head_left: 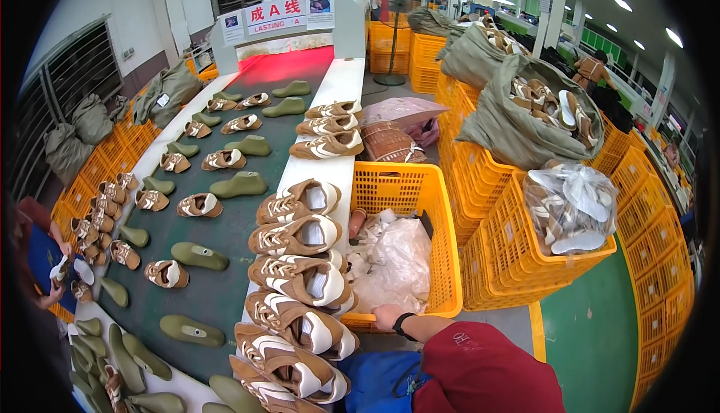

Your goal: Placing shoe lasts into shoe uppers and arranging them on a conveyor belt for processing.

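Note:
My right hand [388,316], with a black band on its wrist, rests at the near rim of a yellow plastic crate [448,263]. Its fingers look curled over that rim, though they are partly hidden. Inside the crate lie clear plastic bags [396,259] and white scraps. My left hand is outside the picture. Just left of the crate, brown and white sneakers [300,235] stand in a close row along the white ledge [341,177] of a conveyor.
The green conveyor belt [247,259] carries sneakers and green shoe lasts [199,255]. At the far left a co-worker's hands [61,269] hold a shoe. Stacked yellow crates [510,252], a bag of shoes [574,207] and a grey sack [517,132] stand to the right. A fan [397,8] stands behind.

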A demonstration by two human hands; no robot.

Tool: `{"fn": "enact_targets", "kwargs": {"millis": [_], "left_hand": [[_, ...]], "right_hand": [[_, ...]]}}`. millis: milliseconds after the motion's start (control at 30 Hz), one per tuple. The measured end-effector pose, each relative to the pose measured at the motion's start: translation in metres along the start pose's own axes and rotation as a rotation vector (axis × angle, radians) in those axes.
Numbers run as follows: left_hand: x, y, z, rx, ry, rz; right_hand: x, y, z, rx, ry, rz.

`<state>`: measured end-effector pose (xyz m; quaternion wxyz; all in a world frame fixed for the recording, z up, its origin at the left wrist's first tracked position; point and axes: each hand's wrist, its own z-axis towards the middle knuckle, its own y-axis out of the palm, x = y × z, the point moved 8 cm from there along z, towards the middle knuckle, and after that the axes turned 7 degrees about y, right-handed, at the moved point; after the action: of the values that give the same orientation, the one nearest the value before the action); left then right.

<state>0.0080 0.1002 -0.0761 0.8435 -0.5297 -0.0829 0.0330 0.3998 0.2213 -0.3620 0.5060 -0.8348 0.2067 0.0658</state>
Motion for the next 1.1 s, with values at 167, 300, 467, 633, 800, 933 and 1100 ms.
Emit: {"fn": "enact_targets", "kwargs": {"millis": [167, 300, 467, 633, 800, 933, 1100], "left_hand": [[0.001, 0.000, -0.001, 0.001, -0.001, 0.024], [0.002, -0.001, 0.001, -0.007, -0.001, 0.016], [-0.004, 0.002, 0.000, -0.014, -0.028, 0.007], [-0.029, 0.038, -0.006, -0.112, -0.183, -0.038], [-0.025, 0.038, -0.011, -0.061, -0.131, -0.037], [-0.029, 0.037, -0.020, -0.109, -0.171, 0.007], [0.002, 0.018, -0.002, -0.061, -0.065, -0.122]], "right_hand": [[0.005, 0.005, 0.003, -0.035, 0.017, -0.041], [0.005, 0.005, 0.002, -0.044, 0.011, -0.001], [0.004, 0.028, 0.021, -0.125, -0.037, 0.016], [0.000, 0.003, 0.012, -0.255, 0.037, 0.166], [0.018, 0.014, 0.025, -0.145, -0.019, 0.099], [0.005, 0.010, 0.020, -0.077, -0.074, 0.014], [0.008, 0.009, 0.019, -0.074, -0.011, 0.047]]}}
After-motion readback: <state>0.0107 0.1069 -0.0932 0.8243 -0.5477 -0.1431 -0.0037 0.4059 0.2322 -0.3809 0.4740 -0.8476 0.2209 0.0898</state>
